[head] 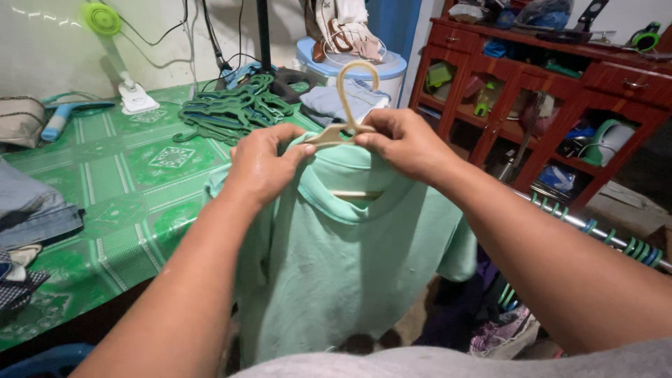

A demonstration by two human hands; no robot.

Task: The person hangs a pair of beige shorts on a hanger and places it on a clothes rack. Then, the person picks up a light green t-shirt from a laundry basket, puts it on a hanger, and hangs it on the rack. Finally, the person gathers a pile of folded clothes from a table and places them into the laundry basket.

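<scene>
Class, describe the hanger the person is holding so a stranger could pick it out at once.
Start at the mint green shirt held up in the middle. Both hands pinch the hanger at its collar. It is cream; the hangers piled on the table behind are dark green.

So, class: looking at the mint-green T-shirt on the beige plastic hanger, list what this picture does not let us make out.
- Head view: the beige plastic hanger has its arms hidden inside the mint-green T-shirt and under the left hand and right hand.
- Shirt hem: cut off by the grey cloth at the bottom edge.
- Dark red wooden cabinet: shelf items too blurred to identify.
</scene>
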